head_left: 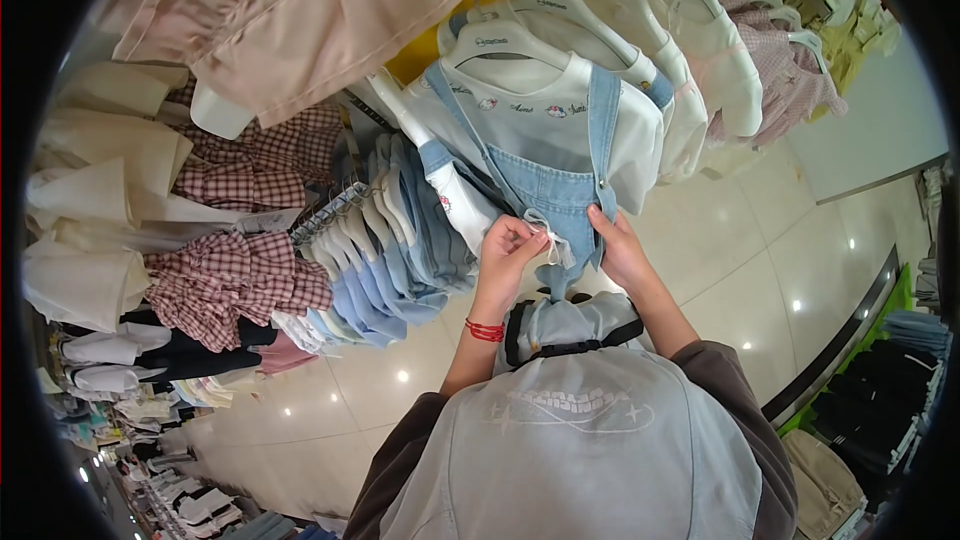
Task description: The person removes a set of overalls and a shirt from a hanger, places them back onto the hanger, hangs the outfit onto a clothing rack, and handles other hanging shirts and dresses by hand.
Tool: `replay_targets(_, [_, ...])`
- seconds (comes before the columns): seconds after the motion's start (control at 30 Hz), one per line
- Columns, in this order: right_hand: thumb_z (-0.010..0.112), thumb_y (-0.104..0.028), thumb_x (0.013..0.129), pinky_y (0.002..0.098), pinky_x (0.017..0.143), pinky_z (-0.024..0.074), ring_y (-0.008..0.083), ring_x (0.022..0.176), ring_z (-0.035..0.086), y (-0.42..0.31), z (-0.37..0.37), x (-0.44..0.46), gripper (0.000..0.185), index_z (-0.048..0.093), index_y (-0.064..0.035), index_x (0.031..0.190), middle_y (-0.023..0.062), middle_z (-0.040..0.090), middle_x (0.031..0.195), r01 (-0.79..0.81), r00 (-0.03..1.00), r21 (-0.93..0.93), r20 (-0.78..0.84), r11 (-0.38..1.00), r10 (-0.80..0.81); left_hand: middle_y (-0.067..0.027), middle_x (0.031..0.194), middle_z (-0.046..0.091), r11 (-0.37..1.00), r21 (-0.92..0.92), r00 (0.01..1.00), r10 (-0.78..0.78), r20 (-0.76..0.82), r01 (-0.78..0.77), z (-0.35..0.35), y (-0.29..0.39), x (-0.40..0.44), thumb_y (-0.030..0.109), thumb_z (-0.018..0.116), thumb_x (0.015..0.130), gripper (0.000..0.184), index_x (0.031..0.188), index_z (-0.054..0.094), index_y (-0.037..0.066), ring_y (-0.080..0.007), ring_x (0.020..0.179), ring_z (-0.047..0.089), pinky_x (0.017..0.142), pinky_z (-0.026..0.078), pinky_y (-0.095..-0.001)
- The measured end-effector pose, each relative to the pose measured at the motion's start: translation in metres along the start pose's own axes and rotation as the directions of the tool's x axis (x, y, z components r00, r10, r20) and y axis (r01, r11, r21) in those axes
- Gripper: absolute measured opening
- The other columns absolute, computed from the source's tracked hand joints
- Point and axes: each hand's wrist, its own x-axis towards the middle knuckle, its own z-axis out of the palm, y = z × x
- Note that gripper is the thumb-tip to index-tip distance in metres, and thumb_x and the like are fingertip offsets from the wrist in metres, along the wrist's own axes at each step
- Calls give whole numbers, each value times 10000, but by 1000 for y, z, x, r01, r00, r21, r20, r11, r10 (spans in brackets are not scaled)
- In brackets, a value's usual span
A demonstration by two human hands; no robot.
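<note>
A light-blue denim pinafore (545, 185) hangs over a white printed top (530, 100) on a white hanger (505, 45). With thumb and fingers pinched together, my left hand (512, 248) holds a thin white ribbon-like strip (556, 249) at the front of the denim. A red cord bracelet circles that wrist. My right hand (622, 248) grips the pinafore's right side edge, thumb on the front and fingers mostly hidden behind. The garment's lower part narrows and hangs between my hands, just above my grey apron (600, 440).
More white tops (690, 50) and pink checked dresses (785, 75) hang along the rail to the right. Blue garments (385, 270) and red plaid clothing (235, 280) crowd the left. A pink garment (300, 20) juts in above. Folded dark clothes (870, 400) lie on a shelf at lower right.
</note>
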Motion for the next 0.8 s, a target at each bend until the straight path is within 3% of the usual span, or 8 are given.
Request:
replay_targets(0.13, [494, -262, 891, 271, 884, 365, 118, 1002, 482, 3, -5, 2, 384, 430, -31, 1191, 35, 511, 1123, -2, 999, 12, -39, 1000, 2, -66, 833, 566, 997, 61, 997, -57, 44, 54, 5, 10, -3, -3, 568, 806, 114, 816, 461, 36, -135, 761, 583, 729, 493, -252])
replay_targets(0.27, [529, -188, 865, 255, 830, 388, 103, 889, 492, 3, -30, 19, 265, 461, -35, 1070, 21, 518, 990, 158, 958, -412, -157, 897, -241, -60, 812, 565, 965, 251, 988, 36, 153, -74, -3, 19, -9, -5, 555, 809, 107, 850, 462, 30, -137, 749, 584, 706, 484, -255])
replay_targets(0.33, [567, -146, 836, 256, 787, 408, 105, 825, 490, -1, -46, 30, 248, 445, -35, 1021, 21, 500, 928, 148, 919, -617, -202, 773, -338, -53, 798, 563, 932, 257, 964, 266, -5, -256, -20, 26, -10, -22, 535, 807, 113, 877, 463, 29, -134, 731, 578, 694, 471, -257])
replay_targets(0.4, [613, -123, 794, 264, 753, 423, 111, 798, 487, -2, -49, 32, 308, 416, -39, 1015, 35, 478, 924, 227, 845, -642, -244, 733, -476, -56, 834, 551, 845, 401, 837, 477, -267, -354, -39, 38, -10, 11, 539, 805, 92, 863, 472, 36, -139, 728, 564, 694, 456, -263])
replay_targets(0.47, [649, -108, 760, 275, 734, 434, 121, 790, 489, 0, -48, 34, 380, 389, -42, 1030, 53, 462, 951, 292, 800, -671, -219, 681, -559, -76, 894, 538, 845, 293, 725, 535, -434, -448, -71, 43, -8, 24, 552, 799, 173, 943, 458, 37, -134, 813, 535, 737, 438, -259])
replay_targets(0.57, [688, -127, 726, 292, 742, 443, 143, 821, 498, 10, -34, 36, 490, 360, -43, 1081, 82, 449, 1032, 357, 831, -701, -63, 618, -552, -122, 1026, 499, 757, 498, 670, 631, -390, -423, -99, 48, 18, 34, 606, 764, 375, 1080, 402, 30, -175, 922, 511, 818, 417, -278])
replay_targets(0.7, [731, -210, 681, 335, 788, 441, 218, 885, 524, 28, 37, 42, 657, 344, -22, 1177, 107, 477, 1094, 459, 849, -731, 193, 505, -492, -164, 1149, 441, 845, 513, 877, 353, -325, -150, -142, -7, 76, 88, 662, 722, 619, 1213, 293, 8, -220, 1092, 420, 926, 342, -330])
replay_targets(0.8, [678, -189, 708, 341, 798, 432, 245, 879, 549, 37, 61, 71, 544, 419, 7, 1145, 130, 549, 1017, 450, 875, -769, 280, 453, -394, -141, 1143, 471, 791, 607, 989, 138, -52, -79, -133, -42, 90, 95, 634, 746, 498, 1170, 390, 2, -197, 1040, 467, 892, 371, -309])
